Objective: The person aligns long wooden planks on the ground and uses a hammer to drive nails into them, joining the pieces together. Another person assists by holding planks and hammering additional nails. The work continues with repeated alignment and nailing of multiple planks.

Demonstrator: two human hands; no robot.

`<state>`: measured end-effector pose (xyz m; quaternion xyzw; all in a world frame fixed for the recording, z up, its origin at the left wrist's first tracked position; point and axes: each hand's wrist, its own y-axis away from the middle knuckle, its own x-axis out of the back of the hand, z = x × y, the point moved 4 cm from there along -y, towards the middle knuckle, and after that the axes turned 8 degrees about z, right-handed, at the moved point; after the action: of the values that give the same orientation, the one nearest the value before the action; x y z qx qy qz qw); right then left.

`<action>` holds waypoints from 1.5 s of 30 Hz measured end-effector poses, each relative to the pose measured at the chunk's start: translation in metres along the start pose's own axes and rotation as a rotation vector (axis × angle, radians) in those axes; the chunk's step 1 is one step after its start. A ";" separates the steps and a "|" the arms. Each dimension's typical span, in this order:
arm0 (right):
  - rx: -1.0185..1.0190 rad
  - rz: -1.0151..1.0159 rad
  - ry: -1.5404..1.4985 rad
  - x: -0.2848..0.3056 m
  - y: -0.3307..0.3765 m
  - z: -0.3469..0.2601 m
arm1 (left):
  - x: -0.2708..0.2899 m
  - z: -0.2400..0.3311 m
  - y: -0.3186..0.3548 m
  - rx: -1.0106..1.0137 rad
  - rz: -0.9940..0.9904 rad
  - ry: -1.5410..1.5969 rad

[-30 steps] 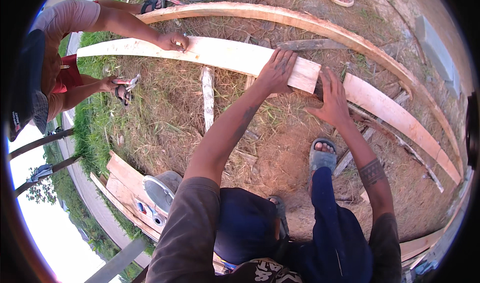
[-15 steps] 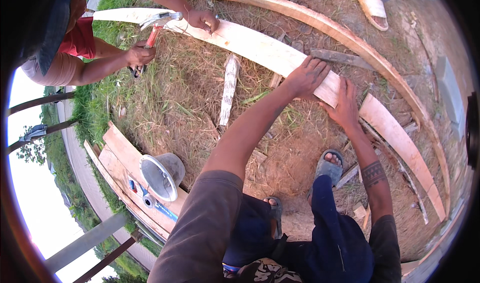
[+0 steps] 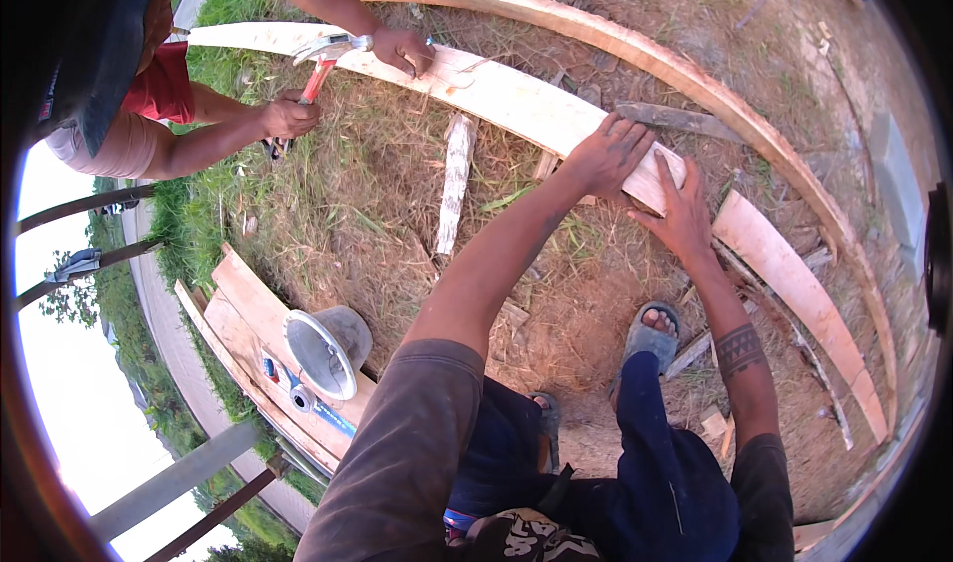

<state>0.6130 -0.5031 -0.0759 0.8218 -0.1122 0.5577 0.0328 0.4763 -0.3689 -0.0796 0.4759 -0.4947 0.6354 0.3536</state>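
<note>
A long, pale wooden board (image 3: 526, 100) runs from the upper left to my hands. My left hand (image 3: 609, 157) is closed over it close to its near end, fingers across the top face. At the end itself my right hand (image 3: 681, 210) grips the corner, a finger lying on top and the thumb along the end edge. Across from me a co-worker holds a claw hammer (image 3: 323, 66) with a red handle, its head above the board. The co-worker's other hand (image 3: 405, 51) rests on the board; whether it pinches something small cannot be made out.
A long curved timber (image 3: 635, 46) arcs beyond the board and down the right. A shorter board (image 3: 794, 289) lies right of my right hand. A bucket (image 3: 328, 351) and a blue tool (image 3: 333, 418) sit on planks (image 3: 258, 309) at left. A whitish wood piece (image 3: 457, 180) lies on the grass.
The co-worker's hammer has shifted slightly right and down. My right hand's finger has moved onto the board's top face. A sandalled foot at the upper right has left the view.
</note>
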 end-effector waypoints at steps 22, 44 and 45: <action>-0.019 0.018 0.040 -0.004 0.002 0.000 | 0.000 0.000 -0.001 0.017 -0.057 0.025; -0.007 0.032 0.041 -0.001 0.002 -0.001 | 0.001 -0.001 -0.003 0.029 -0.058 0.076; -0.009 0.028 0.042 -0.001 0.002 -0.002 | 0.001 -0.002 -0.002 0.026 -0.060 0.075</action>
<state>0.6106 -0.5048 -0.0769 0.8080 -0.1255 0.5749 0.0308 0.4770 -0.3669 -0.0779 0.4709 -0.4584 0.6483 0.3845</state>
